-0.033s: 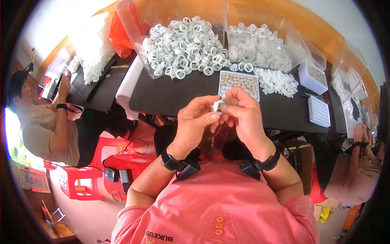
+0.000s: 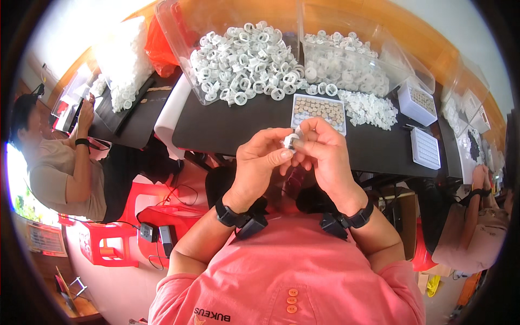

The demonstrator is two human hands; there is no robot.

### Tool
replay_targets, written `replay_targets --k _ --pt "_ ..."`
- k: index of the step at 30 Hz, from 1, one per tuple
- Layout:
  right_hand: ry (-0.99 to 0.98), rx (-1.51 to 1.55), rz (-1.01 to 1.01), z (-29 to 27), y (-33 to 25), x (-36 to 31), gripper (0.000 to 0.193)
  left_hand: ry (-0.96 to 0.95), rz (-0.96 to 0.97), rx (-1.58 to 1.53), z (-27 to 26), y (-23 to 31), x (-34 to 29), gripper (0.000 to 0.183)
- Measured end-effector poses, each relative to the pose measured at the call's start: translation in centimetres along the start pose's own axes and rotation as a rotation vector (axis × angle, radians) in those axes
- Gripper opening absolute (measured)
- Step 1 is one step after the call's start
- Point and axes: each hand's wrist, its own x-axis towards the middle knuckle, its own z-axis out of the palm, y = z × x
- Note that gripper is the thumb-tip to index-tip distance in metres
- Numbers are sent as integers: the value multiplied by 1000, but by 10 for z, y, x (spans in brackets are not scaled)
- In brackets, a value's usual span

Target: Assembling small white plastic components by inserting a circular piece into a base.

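Both of my hands meet above the table's near edge around a small white plastic part [image 2: 289,142]. My left hand [image 2: 259,158] is closed, pinching the part between thumb and fingers. From the other side, my right hand [image 2: 325,154] grips it too, thumb and fingertips pressed together. Something dark shows at the part's side, too small to name. Just beyond my fingers lies a white tray [image 2: 294,115] with rows of small round tan and pale pieces. Past it, a big pile of white ring-shaped plastic parts [image 2: 246,62] spills toward me from a clear bin.
A second clear bin [image 2: 346,67] of white parts stands beside the pile. Small translucent pieces [image 2: 371,110] are heaped right of the tray. Farther right are a white box [image 2: 417,105] and a slotted white tray [image 2: 426,148]. One person [image 2: 65,168] sits left, another [image 2: 471,233] right.
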Motion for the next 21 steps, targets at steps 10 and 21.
replay_targets --k 10,21 --pt "-36 -165 -85 2 -4 -6 23 -39 -70 -163 -5 3 8 24" --pt "13 -152 -177 2 0 -11 23 -171 -129 -272 -9 -2 11 31"
